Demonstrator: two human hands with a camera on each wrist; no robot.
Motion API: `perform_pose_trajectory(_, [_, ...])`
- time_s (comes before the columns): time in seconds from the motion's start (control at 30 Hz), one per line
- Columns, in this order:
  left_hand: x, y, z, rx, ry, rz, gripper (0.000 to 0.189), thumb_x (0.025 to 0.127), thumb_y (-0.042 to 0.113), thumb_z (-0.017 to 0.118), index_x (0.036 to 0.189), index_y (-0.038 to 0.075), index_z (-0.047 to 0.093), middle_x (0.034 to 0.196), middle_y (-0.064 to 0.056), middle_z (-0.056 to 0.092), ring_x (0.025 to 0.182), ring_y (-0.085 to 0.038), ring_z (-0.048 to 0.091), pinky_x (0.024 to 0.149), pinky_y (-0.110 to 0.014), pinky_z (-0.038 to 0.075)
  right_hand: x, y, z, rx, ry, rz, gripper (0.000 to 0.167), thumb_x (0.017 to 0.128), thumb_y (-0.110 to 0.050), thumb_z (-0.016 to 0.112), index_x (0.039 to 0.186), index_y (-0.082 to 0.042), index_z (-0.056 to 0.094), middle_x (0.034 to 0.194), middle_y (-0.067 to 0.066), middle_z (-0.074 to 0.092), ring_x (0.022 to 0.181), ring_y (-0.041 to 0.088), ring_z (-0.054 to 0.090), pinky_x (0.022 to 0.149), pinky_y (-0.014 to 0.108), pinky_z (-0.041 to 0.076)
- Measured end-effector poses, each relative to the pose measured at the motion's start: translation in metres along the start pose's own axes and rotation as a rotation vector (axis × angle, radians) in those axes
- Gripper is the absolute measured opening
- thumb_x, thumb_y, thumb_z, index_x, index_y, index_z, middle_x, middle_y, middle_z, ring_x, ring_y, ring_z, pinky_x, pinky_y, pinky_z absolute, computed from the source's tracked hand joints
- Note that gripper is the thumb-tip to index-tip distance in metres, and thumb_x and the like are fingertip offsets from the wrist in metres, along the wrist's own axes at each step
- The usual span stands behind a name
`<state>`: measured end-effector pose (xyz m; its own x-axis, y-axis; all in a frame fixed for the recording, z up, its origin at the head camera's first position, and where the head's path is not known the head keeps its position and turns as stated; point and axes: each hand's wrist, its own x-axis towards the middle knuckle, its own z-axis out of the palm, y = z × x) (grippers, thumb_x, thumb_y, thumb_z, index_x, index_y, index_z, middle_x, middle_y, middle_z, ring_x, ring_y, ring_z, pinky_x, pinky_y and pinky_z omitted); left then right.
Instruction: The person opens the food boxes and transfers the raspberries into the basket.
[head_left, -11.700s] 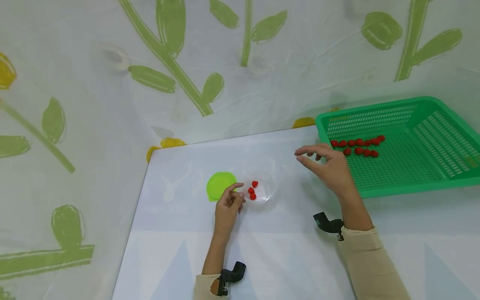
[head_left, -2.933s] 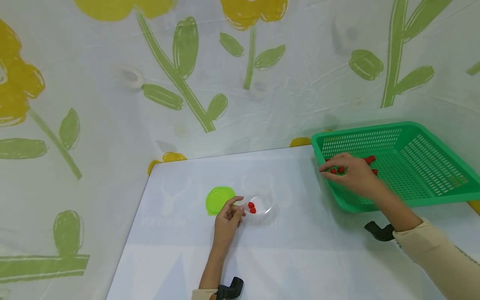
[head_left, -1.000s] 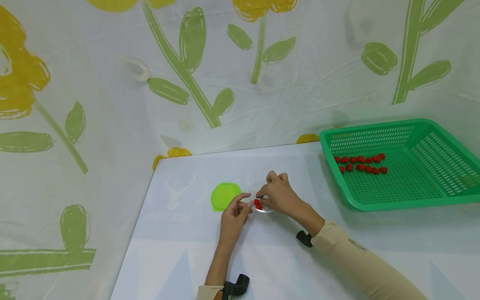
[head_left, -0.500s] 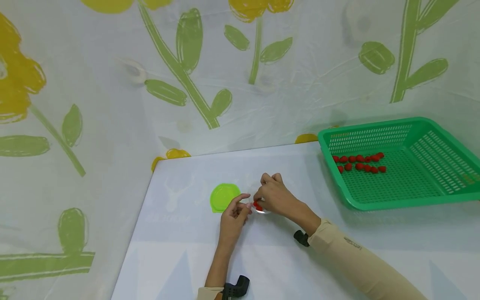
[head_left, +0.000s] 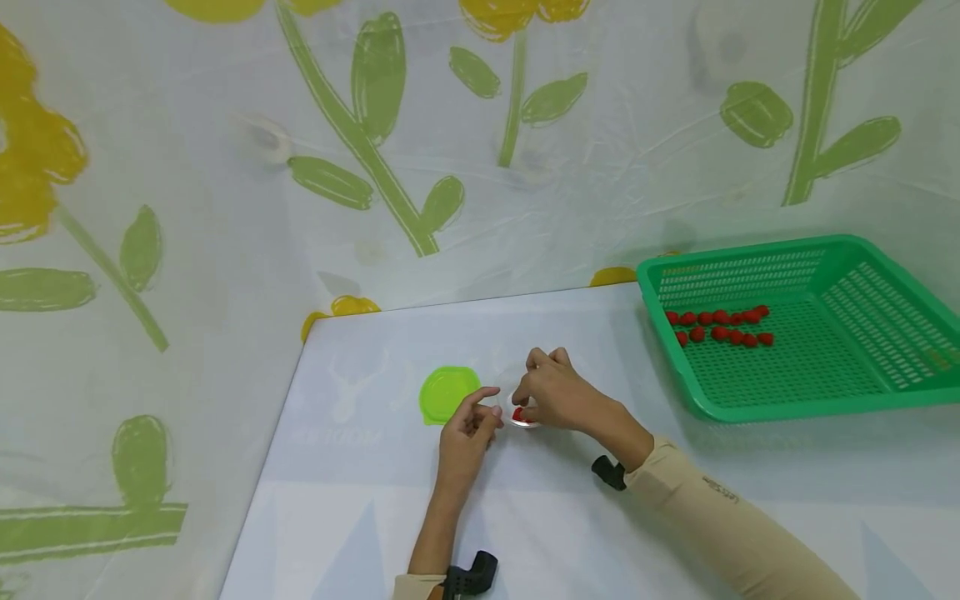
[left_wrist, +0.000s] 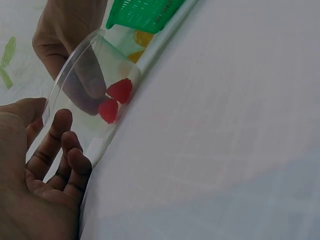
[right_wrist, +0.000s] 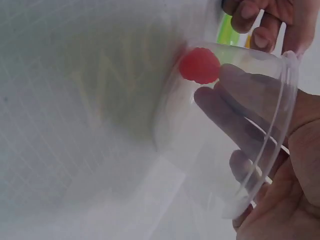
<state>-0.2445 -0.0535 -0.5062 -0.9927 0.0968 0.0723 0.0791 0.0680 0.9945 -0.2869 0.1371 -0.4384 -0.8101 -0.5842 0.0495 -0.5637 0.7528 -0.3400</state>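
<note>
A clear plastic bowl holds two red raspberries, seen through its wall in the left wrist view. My left hand pinches the bowl's rim between thumb and index finger, the other fingers loosely bent outside it. Reaching down into the bowl is my right hand. In the right wrist view its thumb and index fingertips stand slightly apart at the edge of a raspberry, which is not enclosed between them. A bright green lid lies on the table left of the bowl.
A green perforated basket stands at the right of the white table. Two rows of raspberries lie in its left part. A wall covering with printed plants rises behind the table.
Over the last seconds my right hand came from the basket to the bowl. The bowl held three raspberries and now two; the basket's front row has grown. Lately the right fingers shifted slightly.
</note>
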Motion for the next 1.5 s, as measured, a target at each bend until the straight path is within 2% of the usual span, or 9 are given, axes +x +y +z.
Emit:
perform_pose_trajectory(0.27, [0.002,0.001,0.001,-0.012,-0.014,0.051,0.035,0.097,0.026,0.068,0.130,0.012,0.065,0.084,-0.008,0.065,0.066,-0.013,0.052,0.057,-0.020,0.044,0.003,0.000,0.002,-0.051,0.025,-0.049,0.004,0.081,-0.025,0.085,0.081,-0.025,0.081,0.072,-0.019,0.065,0.086,0.014,0.041,0.075,0.041,0.028])
perform_pose_trajectory(0.47, [0.000,0.000,0.001,-0.016,-0.018,0.036,0.034,0.097,0.026,0.069,0.129,0.014,0.065,0.085,-0.007,0.065,0.067,-0.013,0.053,0.058,-0.020,0.044,0.004,0.001,0.005,-0.043,0.039,-0.069,0.009,0.081,-0.022,0.084,0.075,-0.026,0.079,0.072,-0.018,0.066,0.086,0.013,0.042,0.078,0.042,0.029])
perform_pose_trajectory(0.63, [0.001,0.000,0.002,-0.010,-0.034,0.052,0.036,0.098,0.027,0.067,0.131,0.011,0.064,0.086,-0.007,0.065,0.068,-0.014,0.053,0.059,-0.021,0.045,0.001,0.004,0.010,-0.027,0.111,-0.090,0.013,0.081,-0.022,0.084,0.071,-0.027,0.076,0.072,-0.017,0.067,0.090,0.015,0.044,0.080,0.044,0.030])
perform_pose_trajectory(0.8, [0.003,-0.001,0.002,-0.007,-0.028,0.037,0.034,0.098,0.026,0.067,0.130,0.014,0.065,0.085,-0.007,0.064,0.067,-0.015,0.053,0.058,-0.021,0.044,-0.004,0.008,0.009,-0.022,0.216,-0.118,0.010,0.081,-0.018,0.083,0.076,-0.025,0.078,0.078,-0.014,0.071,0.095,0.017,0.047,0.080,0.044,0.031])
perform_pose_trajectory(1.0, [0.003,-0.003,0.003,-0.014,-0.013,0.027,0.034,0.099,0.020,0.066,0.132,0.013,0.064,0.088,-0.009,0.065,0.069,-0.023,0.053,0.059,-0.022,0.045,-0.011,0.010,-0.001,0.085,0.341,-0.103,0.011,0.079,-0.011,0.084,0.081,-0.021,0.079,0.083,-0.011,0.072,0.097,0.018,0.046,0.080,0.044,0.030])
perform_pose_trajectory(1.27, [0.002,-0.002,0.001,0.006,-0.017,0.026,0.033,0.098,0.030,0.067,0.130,0.019,0.065,0.087,-0.008,0.064,0.070,-0.020,0.054,0.060,-0.021,0.046,-0.026,0.016,-0.021,0.233,0.396,-0.070,0.012,0.081,-0.011,0.084,0.088,-0.019,0.081,0.087,-0.011,0.073,0.102,0.020,0.045,0.082,0.046,0.029])
perform_pose_trajectory(1.5, [0.000,-0.004,0.000,0.026,0.004,0.025,0.035,0.096,0.033,0.068,0.128,0.019,0.066,0.085,-0.007,0.064,0.070,-0.020,0.056,0.060,-0.021,0.047,-0.043,0.025,-0.043,0.313,0.461,-0.054,0.013,0.082,-0.010,0.083,0.091,-0.019,0.081,0.088,-0.015,0.074,0.103,0.019,0.045,0.086,0.051,0.032])
